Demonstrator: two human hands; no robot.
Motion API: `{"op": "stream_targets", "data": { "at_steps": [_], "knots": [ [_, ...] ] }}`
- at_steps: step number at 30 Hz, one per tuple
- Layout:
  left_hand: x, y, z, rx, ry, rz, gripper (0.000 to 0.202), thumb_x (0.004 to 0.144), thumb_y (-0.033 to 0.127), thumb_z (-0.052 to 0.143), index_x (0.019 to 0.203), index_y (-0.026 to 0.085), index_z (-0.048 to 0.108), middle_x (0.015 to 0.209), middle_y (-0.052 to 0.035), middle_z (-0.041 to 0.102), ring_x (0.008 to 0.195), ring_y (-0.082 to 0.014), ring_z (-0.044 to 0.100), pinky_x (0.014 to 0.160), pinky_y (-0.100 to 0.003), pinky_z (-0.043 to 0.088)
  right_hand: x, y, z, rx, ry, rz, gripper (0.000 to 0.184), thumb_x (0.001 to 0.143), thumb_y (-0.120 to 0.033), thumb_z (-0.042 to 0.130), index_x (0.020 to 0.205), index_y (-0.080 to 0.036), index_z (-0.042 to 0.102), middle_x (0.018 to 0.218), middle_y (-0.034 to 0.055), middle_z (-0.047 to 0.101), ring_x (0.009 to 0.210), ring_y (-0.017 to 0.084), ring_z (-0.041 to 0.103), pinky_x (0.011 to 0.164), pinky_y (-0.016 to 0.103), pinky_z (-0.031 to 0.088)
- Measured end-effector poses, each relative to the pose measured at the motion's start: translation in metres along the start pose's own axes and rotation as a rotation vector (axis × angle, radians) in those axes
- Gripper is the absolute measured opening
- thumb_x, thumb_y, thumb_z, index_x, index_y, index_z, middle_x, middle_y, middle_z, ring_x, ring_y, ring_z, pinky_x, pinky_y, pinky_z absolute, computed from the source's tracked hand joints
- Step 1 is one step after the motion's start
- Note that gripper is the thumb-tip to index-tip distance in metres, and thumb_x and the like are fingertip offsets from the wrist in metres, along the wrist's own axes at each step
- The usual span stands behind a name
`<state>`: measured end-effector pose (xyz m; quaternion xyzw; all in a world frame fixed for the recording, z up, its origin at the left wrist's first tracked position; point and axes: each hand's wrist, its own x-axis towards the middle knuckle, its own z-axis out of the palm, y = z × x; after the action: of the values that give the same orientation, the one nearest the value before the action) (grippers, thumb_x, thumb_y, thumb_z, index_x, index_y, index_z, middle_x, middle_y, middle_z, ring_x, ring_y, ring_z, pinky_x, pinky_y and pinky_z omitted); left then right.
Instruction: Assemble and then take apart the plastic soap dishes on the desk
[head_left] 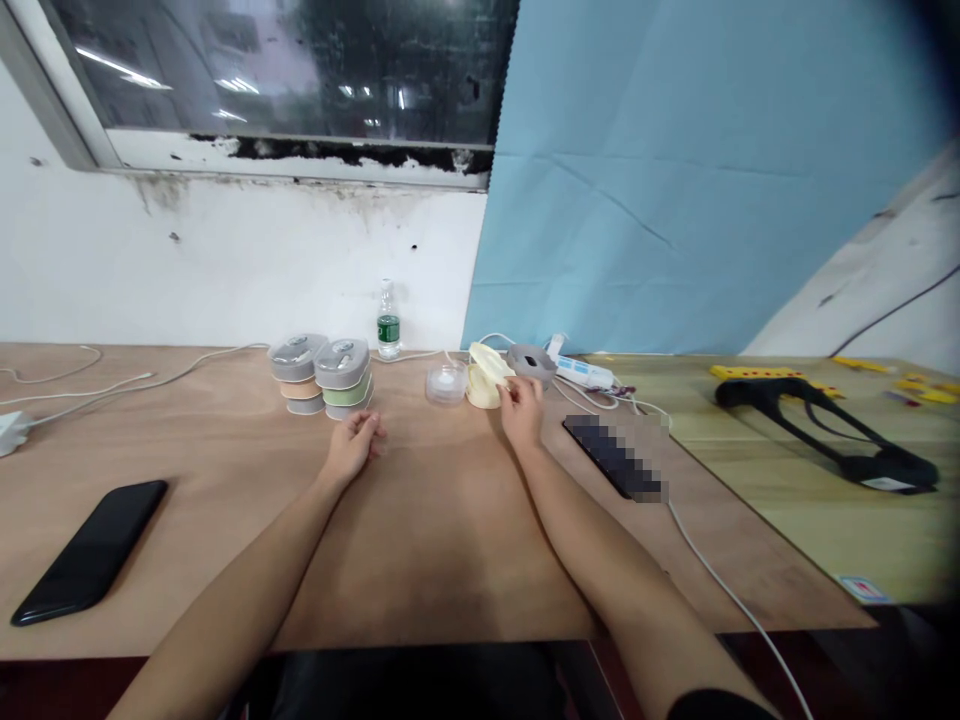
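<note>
The right hand (523, 408) pinches a tilted cream lid (490, 362) over a rounded tub (481, 391) while the left hand (355, 443) (half-open, loosely curled) sits near smooth stacked containers (343, 368).

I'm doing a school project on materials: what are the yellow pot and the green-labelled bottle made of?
The yellow pot is probably plastic with a smooth finish: its colour is even and opaque. The green-labelled bottle seems clear, shiny plastic, being see-through with glints, though maybe glass.
</note>
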<state>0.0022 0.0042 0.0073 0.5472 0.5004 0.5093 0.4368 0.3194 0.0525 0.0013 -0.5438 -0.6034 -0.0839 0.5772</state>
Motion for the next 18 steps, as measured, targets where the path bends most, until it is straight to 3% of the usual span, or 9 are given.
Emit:
{"op": "stream_targets", "data": {
  "at_steps": [7, 11, 18],
  "knots": [
    [-0.014, 0.004, 0.0, 0.488, -0.216, 0.348, 0.034, 0.087, 0.045, 0.05, 0.1, 0.018, 0.065, 0.076, -0.0041, 0.07, 0.063, -0.0167, 0.063, 0.063, -0.028, 0.048, -0.002, 0.01, 0.009, 0.002, -0.076, 0.045, 0.026, 0.082, -0.03, 0.054, 0.099, -0.016, 0.067, 0.098, 0.0096, 0.056, 0.073, 0.018, 0.056, 0.077, 0.037, 0.051],
    [-0.015, 0.008, 0.0, 0.565, -0.234, 0.381, 0.033, 0.088, 0.044, 0.048, 0.098, 0.019, 0.066, 0.077, -0.0041, 0.071, 0.068, -0.0179, 0.064, 0.065, -0.029, 0.048, -0.005, 0.011, 0.015, -0.005, -0.124, 0.042, 0.027, 0.082, -0.027, 0.052, 0.101, -0.016, 0.068, 0.1, 0.0106, 0.056, 0.08, 0.02, 0.058, 0.079, 0.037, 0.051],
    [-0.013, 0.005, -0.002, 0.573, -0.218, 0.357, 0.035, 0.089, 0.046, 0.046, 0.099, 0.019, 0.065, 0.077, -0.0045, 0.071, 0.068, -0.0188, 0.065, 0.066, -0.03, 0.049, -0.005, 0.01, 0.016, 0.006, -0.118, 0.02, 0.028, 0.086, -0.034, 0.05, 0.098, -0.017, 0.068, 0.099, 0.0103, 0.056, 0.086, 0.021, 0.059, 0.081, 0.038, 0.052]
  ]
}}
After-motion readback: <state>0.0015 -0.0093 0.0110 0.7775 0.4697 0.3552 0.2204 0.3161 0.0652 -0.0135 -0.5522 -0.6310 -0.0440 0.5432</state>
